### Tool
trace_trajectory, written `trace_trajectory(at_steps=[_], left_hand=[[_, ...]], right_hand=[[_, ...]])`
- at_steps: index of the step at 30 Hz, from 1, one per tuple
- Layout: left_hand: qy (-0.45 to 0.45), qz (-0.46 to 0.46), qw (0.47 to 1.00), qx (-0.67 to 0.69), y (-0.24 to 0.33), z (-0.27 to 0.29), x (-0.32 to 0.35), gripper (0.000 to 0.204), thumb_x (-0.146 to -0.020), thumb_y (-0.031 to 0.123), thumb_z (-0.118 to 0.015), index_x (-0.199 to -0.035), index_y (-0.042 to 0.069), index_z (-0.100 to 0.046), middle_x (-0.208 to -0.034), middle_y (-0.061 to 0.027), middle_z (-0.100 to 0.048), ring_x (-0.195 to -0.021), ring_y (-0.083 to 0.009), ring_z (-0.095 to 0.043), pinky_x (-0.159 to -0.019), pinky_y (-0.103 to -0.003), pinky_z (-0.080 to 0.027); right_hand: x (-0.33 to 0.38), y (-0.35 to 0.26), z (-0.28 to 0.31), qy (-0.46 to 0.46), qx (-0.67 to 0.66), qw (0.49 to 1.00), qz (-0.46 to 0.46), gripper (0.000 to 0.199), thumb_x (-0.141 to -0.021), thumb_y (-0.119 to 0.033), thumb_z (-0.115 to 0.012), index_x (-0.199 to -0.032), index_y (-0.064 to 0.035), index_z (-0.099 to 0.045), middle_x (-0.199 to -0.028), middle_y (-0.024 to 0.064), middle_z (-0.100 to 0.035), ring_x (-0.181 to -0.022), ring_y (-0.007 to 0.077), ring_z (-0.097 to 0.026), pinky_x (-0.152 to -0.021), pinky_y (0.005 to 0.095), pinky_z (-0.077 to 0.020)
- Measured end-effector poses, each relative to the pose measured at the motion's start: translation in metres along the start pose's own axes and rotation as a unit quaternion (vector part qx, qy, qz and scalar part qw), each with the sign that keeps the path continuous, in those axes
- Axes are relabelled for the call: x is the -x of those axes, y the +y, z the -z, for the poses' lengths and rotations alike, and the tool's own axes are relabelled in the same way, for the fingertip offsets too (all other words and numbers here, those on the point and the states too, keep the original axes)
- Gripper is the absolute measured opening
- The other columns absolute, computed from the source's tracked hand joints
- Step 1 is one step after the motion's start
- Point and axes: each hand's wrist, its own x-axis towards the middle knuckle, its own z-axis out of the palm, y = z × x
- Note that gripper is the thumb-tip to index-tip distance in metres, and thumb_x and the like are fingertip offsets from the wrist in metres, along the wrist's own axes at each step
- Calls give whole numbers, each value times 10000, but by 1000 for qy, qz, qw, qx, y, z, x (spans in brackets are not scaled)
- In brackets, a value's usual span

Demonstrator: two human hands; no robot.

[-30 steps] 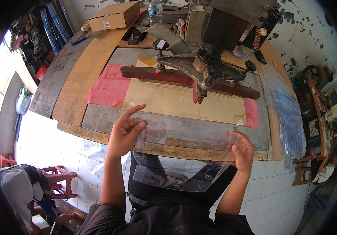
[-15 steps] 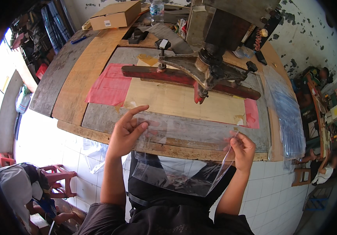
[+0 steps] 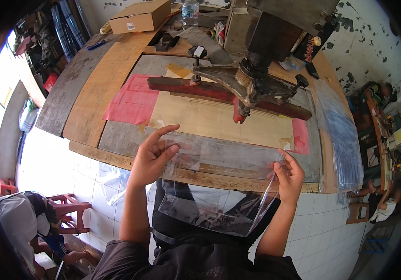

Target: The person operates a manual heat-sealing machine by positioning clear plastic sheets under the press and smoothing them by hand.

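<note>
A clear plastic sheet (image 3: 210,212), folded or pouch-like, hangs between my hands over the front edge of the worktable. My left hand (image 3: 156,151) pinches its upper left corner between thumb and fingers, with the index finger stretched out. At the upper right corner, my right hand (image 3: 288,175) grips the sheet's edge between thumb and fingers. Beyond the sheet, a press head with a long red bar (image 3: 191,87) stands above a cream-coloured board (image 3: 200,114). Pink sheets (image 3: 130,100) lie at both ends of that board.
A stack of clear plastic sheets (image 3: 342,140) lies along the table's right side. At the back are a cardboard box (image 3: 140,17) and a plastic bottle (image 3: 190,13). Red stools (image 3: 72,212) and a person (image 3: 16,224) are at lower left; other people sit at right.
The view has shifted slightly. Both hands keep hold of the plastic sheet, whose hanging part sways a little; the grips look the same.
</note>
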Motion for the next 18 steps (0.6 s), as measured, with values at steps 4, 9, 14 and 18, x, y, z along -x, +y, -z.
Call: trace_trajectory(at_steps=[4,9,14,18], left_hand=[[-3,-10,1000,4,-1,0,0,497,-1094,-6,-575,-1570,-28,-433,-1162,-208,-799,-1036,-227,-789,-940,-317,-580],[0,4,1000,9,-1,1,0,499,-1092,-9,-577,-1569,-33,-431,-1160,-210,-800,-1044,-228,-788,-961,-332,-578],[-5,-18,1000,13,-3,1,-1,495,-1090,-13,-578,-1566,-29,-440,-1150,-207,-802,-1042,-227,-790,-898,-298,-583],[-2,-12,1000,9,-4,1,-1,494,-1090,-14,-577,-1566,-26,-445,-1149,-204,-802,-1040,-224,-791,-869,-284,-581]], right_hand=[[0,0,-1,2,3,1000,5,451,-1010,-101,-766,-1412,61,-642,-955,163,-783,-712,140,-710,-650,265,-581],[1,1,0,-3,14,1000,13,468,-1009,-144,-779,-1412,54,-644,-968,148,-778,-714,133,-702,-645,263,-580],[1,2,0,-5,19,1000,15,486,-1010,-173,-784,-1415,54,-640,-990,139,-771,-731,127,-695,-646,263,-581],[0,3,-1,0,12,1000,19,467,-1013,-140,-774,-1415,58,-640,-969,143,-773,-743,133,-707,-651,269,-590]])
